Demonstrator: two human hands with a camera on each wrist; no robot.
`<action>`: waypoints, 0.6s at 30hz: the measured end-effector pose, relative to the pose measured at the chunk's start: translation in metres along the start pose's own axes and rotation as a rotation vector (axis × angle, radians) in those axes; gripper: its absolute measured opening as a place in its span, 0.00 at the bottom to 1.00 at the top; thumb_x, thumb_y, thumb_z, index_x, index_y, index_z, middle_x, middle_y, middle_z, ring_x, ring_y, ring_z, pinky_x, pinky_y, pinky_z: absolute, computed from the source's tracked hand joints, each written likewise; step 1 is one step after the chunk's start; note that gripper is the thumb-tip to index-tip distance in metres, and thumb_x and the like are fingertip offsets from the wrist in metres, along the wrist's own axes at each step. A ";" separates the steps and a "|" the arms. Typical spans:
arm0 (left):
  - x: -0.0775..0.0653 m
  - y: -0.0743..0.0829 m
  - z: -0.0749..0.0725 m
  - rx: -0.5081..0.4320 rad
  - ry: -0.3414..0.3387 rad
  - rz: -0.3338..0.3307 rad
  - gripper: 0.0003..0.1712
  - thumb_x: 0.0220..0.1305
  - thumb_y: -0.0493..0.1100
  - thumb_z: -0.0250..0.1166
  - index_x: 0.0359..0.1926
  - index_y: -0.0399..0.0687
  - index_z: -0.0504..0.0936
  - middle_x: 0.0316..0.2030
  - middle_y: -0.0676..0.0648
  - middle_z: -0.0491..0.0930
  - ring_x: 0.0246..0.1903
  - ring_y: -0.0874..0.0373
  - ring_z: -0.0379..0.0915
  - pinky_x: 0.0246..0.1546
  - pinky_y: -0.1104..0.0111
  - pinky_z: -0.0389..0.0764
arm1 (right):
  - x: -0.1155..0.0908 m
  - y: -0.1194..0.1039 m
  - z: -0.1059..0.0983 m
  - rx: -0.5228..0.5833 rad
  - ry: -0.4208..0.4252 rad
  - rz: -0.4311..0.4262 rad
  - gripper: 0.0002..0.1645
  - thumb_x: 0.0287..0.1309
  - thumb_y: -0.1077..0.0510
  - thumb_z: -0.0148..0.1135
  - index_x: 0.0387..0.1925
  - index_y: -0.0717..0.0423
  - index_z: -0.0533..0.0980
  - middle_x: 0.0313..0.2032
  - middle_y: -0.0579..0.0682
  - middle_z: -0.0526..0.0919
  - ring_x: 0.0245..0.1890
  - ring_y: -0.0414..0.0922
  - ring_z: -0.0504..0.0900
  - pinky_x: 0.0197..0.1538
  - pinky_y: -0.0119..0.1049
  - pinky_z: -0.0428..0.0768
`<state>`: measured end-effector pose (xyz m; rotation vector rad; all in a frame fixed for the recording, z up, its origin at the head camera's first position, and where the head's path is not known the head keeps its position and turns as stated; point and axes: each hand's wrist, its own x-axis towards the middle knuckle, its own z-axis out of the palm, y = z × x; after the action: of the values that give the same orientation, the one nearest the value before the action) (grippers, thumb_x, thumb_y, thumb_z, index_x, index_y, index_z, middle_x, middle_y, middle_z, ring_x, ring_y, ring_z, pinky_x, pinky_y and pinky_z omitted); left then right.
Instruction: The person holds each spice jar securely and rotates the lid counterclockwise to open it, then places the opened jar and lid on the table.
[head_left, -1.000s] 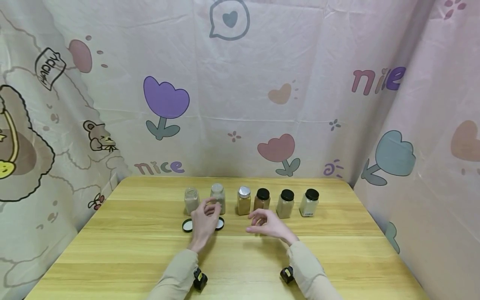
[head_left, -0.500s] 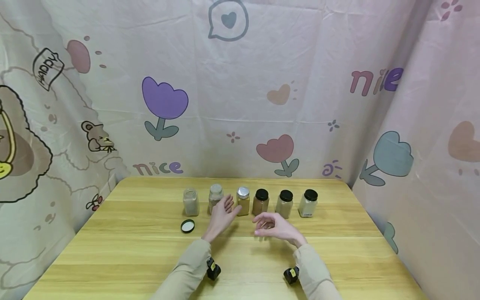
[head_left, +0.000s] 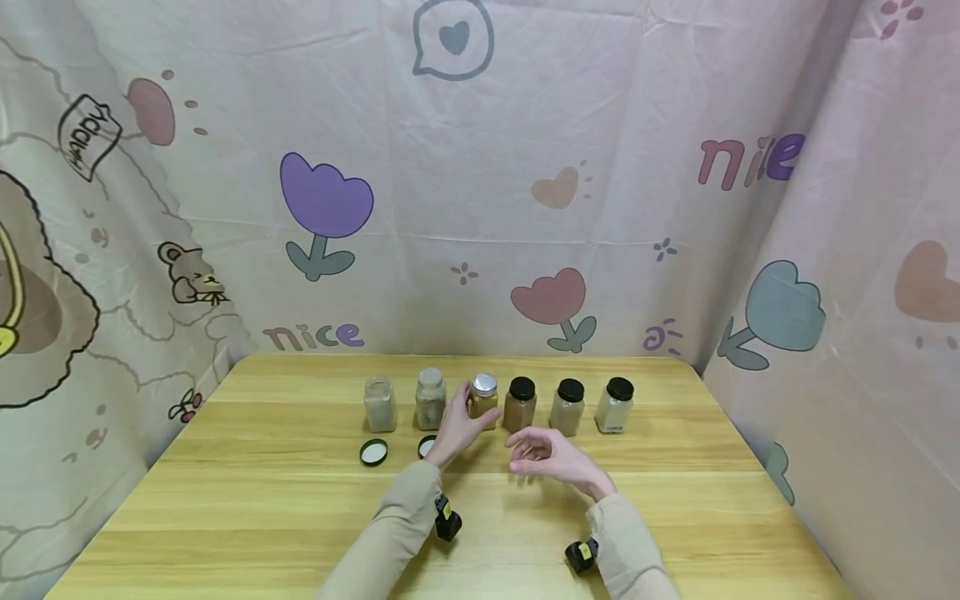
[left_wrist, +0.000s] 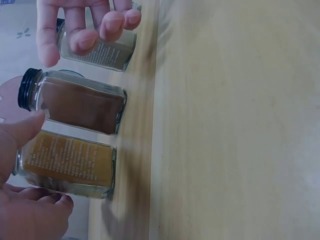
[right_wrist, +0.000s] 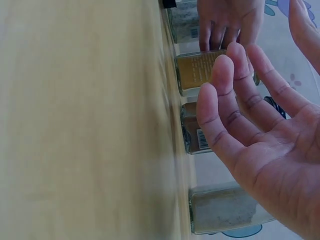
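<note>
Around the jar of yellow powder with a silver top (head_left: 484, 385), my left hand (head_left: 459, 425) has its thumb on one side and its fingers on the other. In the left wrist view the fingers (left_wrist: 47, 200) lie loosely along that jar, and whether they touch it is unclear. My right hand (head_left: 555, 457) hovers with loosely bent fingers in front of the black-capped jar of brown powder (head_left: 521, 407), holding nothing. Two uncapped jars stand to the left, one of pale powder (head_left: 380, 408) and one of greyish contents (head_left: 431, 402).
Two black lids, a left one (head_left: 373, 452) and a right one (head_left: 427, 446), lie upturned before the uncapped jars. Two more black-capped jars, a beige one (head_left: 567, 408) and a whitish one (head_left: 615, 407), stand at the right. A printed curtain hangs behind the wooden table (head_left: 247, 500).
My left hand has moved right, from the greyish jar to the yellow one, uncovering the right-hand lid. The right hand has shifted slightly right. The jars stay in place.
</note>
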<state>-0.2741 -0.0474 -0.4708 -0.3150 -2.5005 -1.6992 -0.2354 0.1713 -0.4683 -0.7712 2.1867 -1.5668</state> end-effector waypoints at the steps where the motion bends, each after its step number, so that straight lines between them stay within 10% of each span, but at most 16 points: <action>1: 0.001 0.000 0.001 0.000 0.005 0.005 0.45 0.64 0.46 0.71 0.71 0.29 0.59 0.68 0.27 0.67 0.70 0.32 0.63 0.72 0.41 0.66 | 0.000 0.000 0.000 0.006 -0.001 -0.002 0.28 0.63 0.58 0.67 0.59 0.71 0.72 0.44 0.64 0.84 0.39 0.38 0.83 0.48 0.29 0.82; 13: 0.006 -0.002 0.007 0.032 0.088 0.043 0.35 0.64 0.37 0.70 0.66 0.26 0.66 0.61 0.27 0.75 0.62 0.33 0.72 0.66 0.46 0.76 | -0.002 0.000 0.005 0.007 0.022 0.001 0.27 0.64 0.58 0.66 0.58 0.71 0.72 0.44 0.63 0.83 0.38 0.37 0.83 0.46 0.29 0.82; 18: 0.001 -0.002 0.004 0.080 0.089 0.047 0.32 0.61 0.38 0.72 0.61 0.26 0.70 0.57 0.29 0.78 0.58 0.35 0.76 0.62 0.47 0.79 | 0.002 -0.003 0.009 -0.028 0.160 -0.018 0.26 0.63 0.58 0.68 0.57 0.71 0.73 0.43 0.63 0.84 0.38 0.37 0.82 0.45 0.27 0.81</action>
<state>-0.2756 -0.0445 -0.4734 -0.2826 -2.4695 -1.5554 -0.2305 0.1624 -0.4684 -0.6968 2.3247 -1.6626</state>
